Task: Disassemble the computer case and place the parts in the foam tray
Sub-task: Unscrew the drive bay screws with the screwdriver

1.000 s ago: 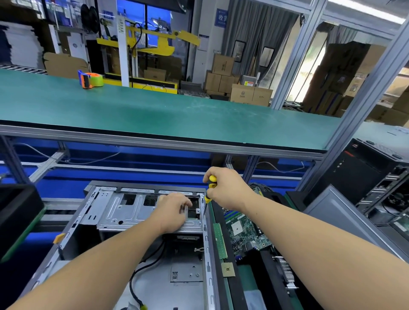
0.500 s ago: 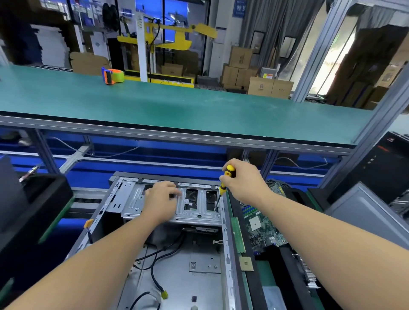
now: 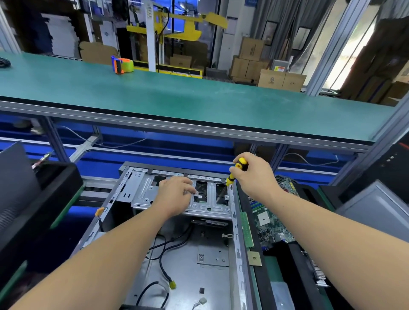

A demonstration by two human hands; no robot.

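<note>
The computer case (image 3: 177, 254) is lying open on its side in front of the person, and the left hand (image 3: 174, 195) is pressing down on its metal drive cage (image 3: 208, 206), fingers loosely bent and holding nothing, probably to steady it. The right hand (image 3: 254, 177) is gripping the yellow-and-black screwdriver (image 3: 235, 174) upright, fingers wrapped round the handle, its tip reaching down at the cage's right edge, seemingly onto a screw. The motherboard (image 3: 272, 223) is already resting in the foam tray (image 3: 265, 276) just beside the case.

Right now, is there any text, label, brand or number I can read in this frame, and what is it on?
No text here can be read for certain.
Blue wall sign: cut off by the frame edge, unreadable.
Sticker on the grey box behind the cartons: blurred.
Round logos on the cardboard cartons: too small.
Circuit board markings: too small.
Computer case: no lettering visible.
</note>
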